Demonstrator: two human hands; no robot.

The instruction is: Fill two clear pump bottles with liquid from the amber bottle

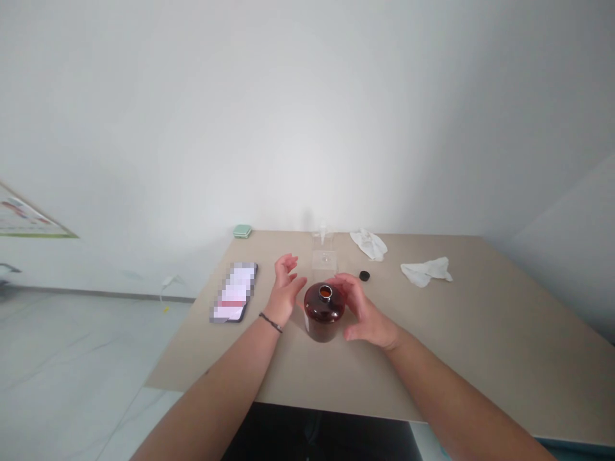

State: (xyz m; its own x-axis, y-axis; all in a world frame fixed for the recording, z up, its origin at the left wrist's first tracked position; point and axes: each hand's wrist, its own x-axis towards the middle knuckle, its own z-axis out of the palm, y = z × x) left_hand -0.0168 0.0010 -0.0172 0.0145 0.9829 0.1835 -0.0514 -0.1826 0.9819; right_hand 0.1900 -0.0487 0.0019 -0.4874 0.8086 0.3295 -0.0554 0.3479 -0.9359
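Flanking brown bottle [324,314], open hands [327,298]

Both hands [288,288] [362,310] flank uncapped brown bottle [323,314].

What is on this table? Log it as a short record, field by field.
left hand: open left hand beside the bottle, not clearly touching
right hand: right hand cupped against the bottle's side
bottle: brown bottle, upright, uncapped
cap: black cap lying apart, behind the right hand
glassware: clear vessel behind the bottle
phone: phone flat, left of the hands
cloths: two white cloths far right
table: beige table
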